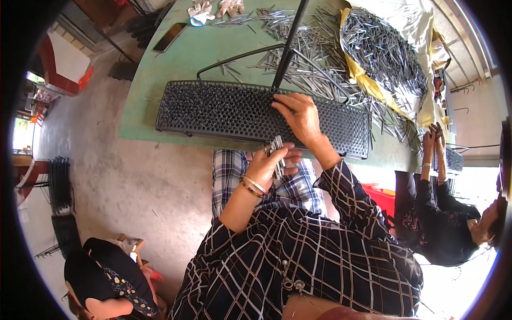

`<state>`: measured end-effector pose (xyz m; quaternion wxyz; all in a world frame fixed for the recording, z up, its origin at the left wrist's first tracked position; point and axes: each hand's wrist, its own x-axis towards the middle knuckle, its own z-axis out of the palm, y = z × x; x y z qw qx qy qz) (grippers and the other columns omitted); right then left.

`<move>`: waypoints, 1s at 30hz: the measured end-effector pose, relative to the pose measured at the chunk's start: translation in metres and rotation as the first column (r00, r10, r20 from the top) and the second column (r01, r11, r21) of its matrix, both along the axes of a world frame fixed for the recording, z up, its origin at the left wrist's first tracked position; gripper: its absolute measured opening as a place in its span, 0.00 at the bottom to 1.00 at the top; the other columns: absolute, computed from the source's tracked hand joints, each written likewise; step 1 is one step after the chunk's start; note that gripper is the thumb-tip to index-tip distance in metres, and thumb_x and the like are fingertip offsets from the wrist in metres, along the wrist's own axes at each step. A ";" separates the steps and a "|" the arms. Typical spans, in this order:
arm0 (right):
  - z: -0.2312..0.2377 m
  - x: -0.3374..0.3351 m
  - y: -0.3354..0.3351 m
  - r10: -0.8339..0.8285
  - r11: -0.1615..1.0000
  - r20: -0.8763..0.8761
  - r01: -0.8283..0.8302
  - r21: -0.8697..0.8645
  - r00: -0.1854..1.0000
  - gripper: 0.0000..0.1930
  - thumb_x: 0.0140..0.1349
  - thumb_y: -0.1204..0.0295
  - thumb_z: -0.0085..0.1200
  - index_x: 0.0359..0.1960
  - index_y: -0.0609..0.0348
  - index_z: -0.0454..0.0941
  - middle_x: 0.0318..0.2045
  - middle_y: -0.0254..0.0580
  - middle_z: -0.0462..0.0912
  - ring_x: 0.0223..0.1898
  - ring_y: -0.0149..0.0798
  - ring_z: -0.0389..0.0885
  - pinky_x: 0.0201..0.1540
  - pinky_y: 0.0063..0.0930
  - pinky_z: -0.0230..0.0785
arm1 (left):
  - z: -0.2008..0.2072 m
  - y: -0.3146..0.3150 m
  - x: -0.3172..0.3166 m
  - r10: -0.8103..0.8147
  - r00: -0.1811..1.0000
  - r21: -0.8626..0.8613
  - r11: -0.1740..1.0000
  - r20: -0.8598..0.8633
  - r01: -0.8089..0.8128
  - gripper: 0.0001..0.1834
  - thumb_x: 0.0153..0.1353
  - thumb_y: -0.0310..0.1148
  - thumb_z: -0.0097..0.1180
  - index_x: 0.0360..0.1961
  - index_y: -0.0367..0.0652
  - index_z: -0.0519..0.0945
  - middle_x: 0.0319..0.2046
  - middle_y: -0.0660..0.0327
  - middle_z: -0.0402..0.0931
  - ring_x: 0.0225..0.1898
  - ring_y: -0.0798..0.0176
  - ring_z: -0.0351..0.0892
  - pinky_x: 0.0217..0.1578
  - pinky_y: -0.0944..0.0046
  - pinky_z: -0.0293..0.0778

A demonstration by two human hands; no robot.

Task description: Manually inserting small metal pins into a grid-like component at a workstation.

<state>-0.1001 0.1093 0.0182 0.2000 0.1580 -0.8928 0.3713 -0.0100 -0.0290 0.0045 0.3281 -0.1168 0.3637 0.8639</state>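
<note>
My left hand (261, 167), palm up just below the rack's near edge, is closed around a small bundle of thin grey metal strips (277, 144). My right hand (305, 120) is over a long black rack (213, 109) full of round holes, its thumb and fingertips drawn together at the surface. Anything between those fingertips is too small to make out. Across its left and middle part, many of the holes look dark and filled; toward the right end they look more open. The rack sits along the near edge of a green table (141, 109).
Loose metal strips (314, 69) lie scattered behind the rack, beside a yellow-edged sack (381, 48) heaped with more. A black bar stand (288, 50) rises behind the rack. A phone (170, 37) and gloves (201, 12) lie far left. Other people sit right (442, 224) and lower left (114, 282).
</note>
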 end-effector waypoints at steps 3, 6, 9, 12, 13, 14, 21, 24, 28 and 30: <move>-0.001 0.000 0.001 0.063 0.997 -0.072 -0.060 0.049 0.995 0.10 0.51 0.71 0.60 0.36 0.57 0.82 0.31 0.40 0.80 0.35 0.43 0.77 0.41 0.35 0.67 | 0.002 -0.001 0.000 -0.005 1.000 -0.003 1.000 0.001 0.005 0.13 0.64 0.32 0.48 0.46 0.35 0.73 0.40 0.50 0.78 0.40 0.58 0.81 0.34 0.62 0.81; -0.002 -0.002 0.002 0.177 0.980 -0.151 -0.159 0.123 0.973 0.10 0.52 0.72 0.59 0.37 0.57 0.81 0.33 0.40 0.79 0.37 0.44 0.77 0.41 0.35 0.66 | 0.005 -0.001 0.000 -0.025 1.000 -0.017 1.000 -0.006 0.025 0.15 0.64 0.32 0.49 0.48 0.34 0.72 0.41 0.50 0.78 0.41 0.59 0.80 0.35 0.62 0.80; -0.003 -0.004 0.002 0.139 0.983 -0.166 -0.116 0.141 0.976 0.09 0.53 0.71 0.59 0.36 0.57 0.81 0.32 0.39 0.78 0.37 0.43 0.76 0.40 0.34 0.64 | 0.006 -0.001 0.000 -0.042 0.999 -0.023 0.999 -0.013 0.042 0.16 0.64 0.33 0.49 0.49 0.33 0.71 0.42 0.50 0.77 0.41 0.59 0.79 0.37 0.62 0.79; -0.005 -0.002 0.002 0.100 0.988 -0.193 -0.074 0.136 0.976 0.09 0.53 0.72 0.58 0.36 0.57 0.81 0.32 0.39 0.78 0.36 0.43 0.76 0.40 0.34 0.65 | 0.004 0.000 0.000 -0.043 0.999 -0.017 0.999 -0.019 0.043 0.16 0.64 0.33 0.49 0.49 0.33 0.71 0.42 0.50 0.77 0.41 0.59 0.79 0.37 0.62 0.79; -0.005 0.000 0.002 0.075 0.993 -0.183 -0.057 0.102 0.980 0.09 0.53 0.73 0.58 0.36 0.57 0.81 0.32 0.39 0.78 0.35 0.43 0.76 0.40 0.34 0.65 | 0.004 0.000 0.000 -0.042 0.999 -0.012 0.999 -0.020 0.042 0.16 0.64 0.33 0.48 0.49 0.33 0.71 0.42 0.50 0.77 0.41 0.59 0.79 0.37 0.62 0.79; -0.005 0.001 0.001 0.055 0.997 -0.174 -0.044 0.066 0.983 0.09 0.53 0.73 0.58 0.36 0.57 0.81 0.31 0.40 0.78 0.35 0.44 0.76 0.39 0.34 0.65 | 0.004 -0.001 0.000 -0.039 0.999 -0.014 0.999 -0.020 0.038 0.16 0.64 0.33 0.48 0.49 0.33 0.71 0.42 0.50 0.77 0.41 0.59 0.79 0.37 0.62 0.79; -0.009 0.004 -0.001 -0.040 0.999 -0.141 0.040 0.000 0.989 0.08 0.53 0.74 0.58 0.36 0.57 0.81 0.29 0.39 0.77 0.32 0.44 0.75 0.37 0.34 0.66 | 0.007 -0.001 0.000 -0.056 0.997 -0.004 0.998 -0.045 0.056 0.17 0.64 0.32 0.48 0.50 0.32 0.71 0.43 0.49 0.76 0.43 0.57 0.79 0.38 0.60 0.79; -0.008 0.005 0.001 -0.019 0.993 -0.188 0.040 0.108 0.982 0.10 0.53 0.73 0.58 0.38 0.58 0.81 0.31 0.40 0.78 0.33 0.43 0.76 0.37 0.33 0.67 | 0.002 -0.002 -0.001 -0.045 0.998 0.011 0.999 -0.047 0.045 0.18 0.64 0.32 0.47 0.51 0.32 0.70 0.44 0.48 0.76 0.44 0.57 0.79 0.39 0.60 0.79; -0.010 0.004 0.003 0.054 0.988 -0.225 -0.019 0.156 0.973 0.11 0.52 0.73 0.59 0.38 0.58 0.80 0.29 0.39 0.77 0.32 0.43 0.75 0.37 0.33 0.66 | 0.003 -0.005 -0.001 -0.037 0.999 0.078 0.996 -0.027 0.039 0.18 0.64 0.31 0.46 0.53 0.32 0.68 0.46 0.47 0.75 0.46 0.56 0.78 0.42 0.59 0.78; -0.007 0.005 0.002 0.070 0.986 -0.203 -0.037 0.162 0.977 0.11 0.52 0.73 0.59 0.38 0.58 0.80 0.29 0.39 0.77 0.32 0.43 0.75 0.37 0.33 0.66 | 0.000 -0.007 0.000 -0.042 0.999 0.091 0.995 -0.023 0.044 0.18 0.64 0.31 0.46 0.53 0.33 0.68 0.46 0.47 0.75 0.46 0.56 0.78 0.43 0.59 0.78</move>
